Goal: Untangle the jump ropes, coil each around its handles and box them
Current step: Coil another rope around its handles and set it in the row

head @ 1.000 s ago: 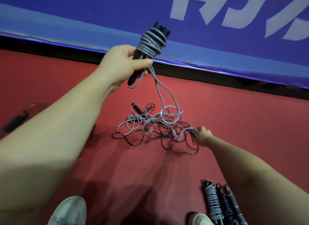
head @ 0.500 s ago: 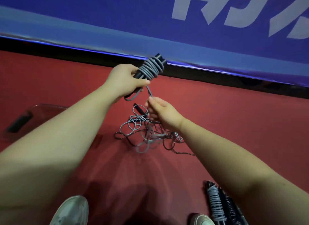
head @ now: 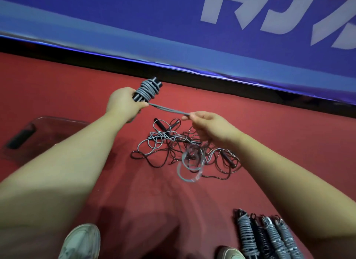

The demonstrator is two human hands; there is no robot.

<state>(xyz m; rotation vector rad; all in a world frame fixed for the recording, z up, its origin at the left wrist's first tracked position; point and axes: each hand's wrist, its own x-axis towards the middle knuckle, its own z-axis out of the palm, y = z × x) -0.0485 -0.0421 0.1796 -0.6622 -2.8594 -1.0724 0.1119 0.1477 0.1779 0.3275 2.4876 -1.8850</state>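
1. The far blue banner [head: 173, 27] is showing cropped white lettering, unreadable.
2. Your left hand [head: 123, 104] is gripping the rope-wound handles [head: 147, 89]; your right hand [head: 210, 127] is pinching their grey rope [head: 169, 110] just to the right.
3. The tangle [head: 173, 152] is lying on the floor below your right hand.

coiled ropes [head: 273, 241] cut by bottom edge; dangling loop [head: 185, 179] blurred
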